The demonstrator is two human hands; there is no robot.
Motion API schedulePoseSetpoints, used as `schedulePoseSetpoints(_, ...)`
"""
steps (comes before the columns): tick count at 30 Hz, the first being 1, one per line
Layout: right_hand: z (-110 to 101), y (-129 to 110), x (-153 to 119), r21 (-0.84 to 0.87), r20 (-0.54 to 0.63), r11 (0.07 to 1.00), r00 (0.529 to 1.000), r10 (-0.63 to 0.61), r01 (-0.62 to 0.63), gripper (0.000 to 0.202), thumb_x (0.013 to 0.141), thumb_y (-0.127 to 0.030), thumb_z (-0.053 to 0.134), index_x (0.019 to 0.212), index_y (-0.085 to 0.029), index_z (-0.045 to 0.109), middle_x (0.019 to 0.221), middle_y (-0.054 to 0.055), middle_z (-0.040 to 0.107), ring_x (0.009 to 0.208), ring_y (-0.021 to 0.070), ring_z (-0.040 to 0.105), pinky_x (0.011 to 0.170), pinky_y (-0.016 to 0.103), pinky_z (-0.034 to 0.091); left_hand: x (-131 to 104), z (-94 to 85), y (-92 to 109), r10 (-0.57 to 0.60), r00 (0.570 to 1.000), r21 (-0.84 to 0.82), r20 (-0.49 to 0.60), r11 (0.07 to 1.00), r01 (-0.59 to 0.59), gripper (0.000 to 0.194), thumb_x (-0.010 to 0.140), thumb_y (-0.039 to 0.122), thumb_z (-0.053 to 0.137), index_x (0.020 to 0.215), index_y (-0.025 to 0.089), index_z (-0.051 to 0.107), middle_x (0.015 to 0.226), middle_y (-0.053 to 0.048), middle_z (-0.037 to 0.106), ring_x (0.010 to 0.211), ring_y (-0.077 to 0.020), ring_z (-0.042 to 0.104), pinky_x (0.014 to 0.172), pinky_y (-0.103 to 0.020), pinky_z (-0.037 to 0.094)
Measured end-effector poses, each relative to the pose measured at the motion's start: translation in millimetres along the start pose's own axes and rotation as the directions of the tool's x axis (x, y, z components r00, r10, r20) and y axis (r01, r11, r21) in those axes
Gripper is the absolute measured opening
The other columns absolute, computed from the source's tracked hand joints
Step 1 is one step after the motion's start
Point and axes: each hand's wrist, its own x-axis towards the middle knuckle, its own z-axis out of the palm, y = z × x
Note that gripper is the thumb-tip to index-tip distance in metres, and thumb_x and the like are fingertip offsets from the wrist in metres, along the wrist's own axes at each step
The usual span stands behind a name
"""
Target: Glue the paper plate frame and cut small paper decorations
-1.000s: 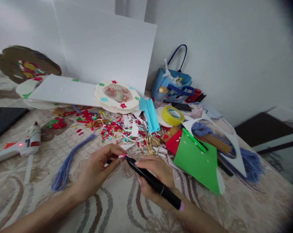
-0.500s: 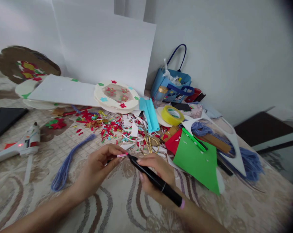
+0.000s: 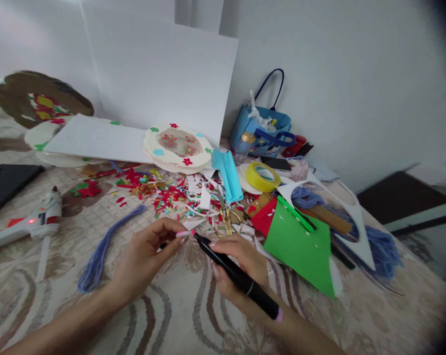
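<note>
My left hand [image 3: 145, 256] pinches a small pink and white piece [image 3: 185, 233] between thumb and fingertips. Held in my right hand [image 3: 241, 266] is a black marker [image 3: 241, 277] with a pink end, its pink tip right at the edge of the small piece. Whether tip and piece touch is hard to tell. Gold-handled scissors [image 3: 227, 221] lie just beyond the hands, beside a heap of red, white and coloured paper scraps [image 3: 174, 197]. A bundle of blue yarn [image 3: 106, 251] rests left of my left hand.
At the left are a glue gun [image 3: 41, 222] with a lit red light and a black phone [image 3: 8, 185]. Right of my hands lie green paper [image 3: 300, 251], a green marker [image 3: 295, 212] and yellow tape [image 3: 262, 176]. Behind stand a decorated ring [image 3: 176, 148] and a blue bag [image 3: 260, 128].
The small piece has turned slightly in my left fingers and shows more pink. The marker stays in nearly the same place in my right hand.
</note>
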Motion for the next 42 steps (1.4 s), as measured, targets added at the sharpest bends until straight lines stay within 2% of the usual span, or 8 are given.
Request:
schedulePoseSetpoints(6,4.3,2.0,-1.8,0.002,0.035,0.999,0.999,-0.041,0.041,0.029,0.077,-0.015,0.057,0.106,-0.018,0.058,0.092,0.007,0.062,0.087,0.0165,0.061,0.076,0.028,0.052,-0.4,3.7,-0.6,0.073,0.997,0.064,-0.015,0.995,-0.072,0.003,0.083,0.019,0.057,0.087,0.02,0.057,0.088,-0.002,0.063,0.085,-0.015,0.06,0.076,-0.027,0.047)
schedulePoseSetpoints(12,5.0,2.9,-2.3,-0.014,0.061,0.998,0.996,-0.068,0.069,0.03,0.077,-0.015,0.058,0.108,-0.017,0.057,0.093,0.007,0.062,0.085,0.0154,0.061,0.076,0.026,0.053,-1.2,4.1,-2.3,0.101,0.995,0.044,-0.009,0.994,-0.1,0.002,0.084,0.02,0.056,0.085,0.02,0.057,0.087,-0.002,0.063,0.084,-0.0149,0.06,0.076,-0.027,0.047)
schedulePoseSetpoints(18,2.2,4.4,-2.2,-0.039,0.026,0.998,0.998,-0.057,0.058,0.03,0.077,-0.015,0.056,0.107,-0.018,0.057,0.091,0.006,0.062,0.084,0.016,0.062,0.074,0.027,0.054,-2.0,3.5,-3.9,0.114,0.993,0.011,-0.026,0.994,-0.113,0.003,0.084,0.019,0.057,0.086,0.021,0.057,0.091,-0.002,0.063,0.088,-0.0149,0.06,0.077,-0.027,0.047)
schedulePoseSetpoints(26,5.8,1.8,-0.8,-0.029,0.065,0.995,0.994,-0.091,0.093,0.029,0.077,-0.014,0.057,0.106,-0.014,0.059,0.091,0.008,0.062,0.082,0.0151,0.062,0.074,0.025,0.053,-0.5,5.2,-4.7,0.125,0.992,0.027,-0.032,0.992,-0.124,0.003,0.084,0.019,0.057,0.085,0.022,0.058,0.09,-0.001,0.063,0.087,-0.0142,0.06,0.077,-0.027,0.047)
schedulePoseSetpoints(30,2.5,5.1,-1.4,-0.043,0.029,0.997,0.998,-0.056,0.058,0.029,0.076,-0.014,0.057,0.105,-0.016,0.059,0.091,0.007,0.062,0.084,0.016,0.061,0.075,0.026,0.053,-1.4,4.0,-4.8,0.14,0.99,0.028,-0.029,0.99,-0.139,0.005,0.085,0.018,0.056,0.087,0.022,0.057,0.092,-0.002,0.062,0.089,-0.0145,0.06,0.077,-0.028,0.047)
schedulePoseSetpoints(33,2.7,4.6,-0.6,-0.016,0.018,0.999,0.999,-0.049,0.049,0.029,0.076,-0.014,0.057,0.105,-0.017,0.059,0.091,0.007,0.062,0.084,0.0158,0.062,0.074,0.027,0.053,-1.9,3.3,-5.7,0.16,0.987,0.077,-0.024,0.985,-0.157,0.006,0.085,0.017,0.055,0.088,0.023,0.057,0.093,-0.001,0.062,0.089,-0.0143,0.06,0.077,-0.028,0.047)
schedulePoseSetpoints(38,3.5,1.4,0.9,-0.003,0.074,0.999,0.996,-0.053,0.053,0.027,0.078,-0.015,0.056,0.105,-0.017,0.058,0.09,0.007,0.063,0.086,0.0165,0.062,0.076,0.028,0.053,-2.1,2.2,-7.1,0.255,0.966,0.188,-0.031,0.951,-0.245,0.008,0.085,0.016,0.055,0.087,0.023,0.057,0.092,-0.001,0.062,0.089,-0.0144,0.06,0.078,-0.029,0.047)
schedulePoseSetpoints(42,0.2,3.4,0.0,-0.014,0.046,1.0,0.999,-0.011,0.011,0.026,0.077,-0.015,0.056,0.103,-0.018,0.058,0.09,0.007,0.063,0.084,0.0168,0.062,0.074,0.029,0.053,-2.3,0.0,-7.5,0.308,0.951,0.241,-0.007,0.924,-0.297,0.011,0.085,0.013,0.054,0.089,0.023,0.057,0.094,-0.002,0.062,0.091,-0.0151,0.06,0.08,-0.03,0.047)
